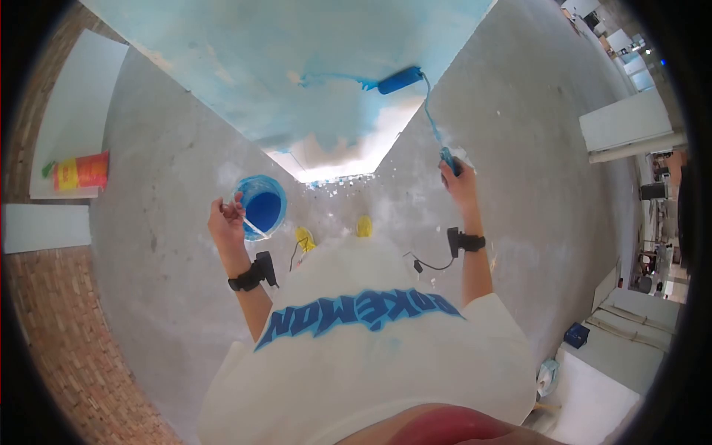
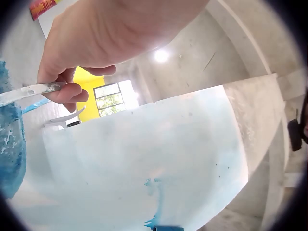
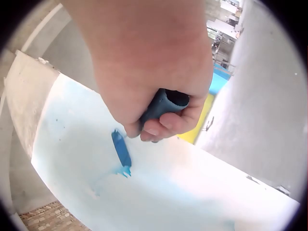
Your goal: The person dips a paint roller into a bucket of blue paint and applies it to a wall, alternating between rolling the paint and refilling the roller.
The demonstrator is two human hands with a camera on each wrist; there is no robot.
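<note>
My right hand [image 1: 458,182] grips the blue handle [image 3: 161,107] of a paint roller, arm raised. The blue roller head [image 1: 399,80] lies against the pale blue painted wall [image 1: 282,67], at the right end of a darker blue streak [image 1: 334,78]. In the right wrist view the roller head [image 3: 121,149] shows below my fist. My left hand [image 1: 226,221] holds up a paint bucket [image 1: 262,205] with blue paint inside, its fingers [image 2: 67,91] curled round the thin white bail handle [image 2: 29,89]. The bucket's paint-smeared side [image 2: 10,144] fills the left edge of the left wrist view.
Bare concrete walls [image 1: 534,133] flank the painted panel. A brick wall [image 1: 59,334] stands at the left with a red and yellow package [image 1: 81,172] on a white ledge. White boards and a blue box [image 1: 577,335] lie at lower right.
</note>
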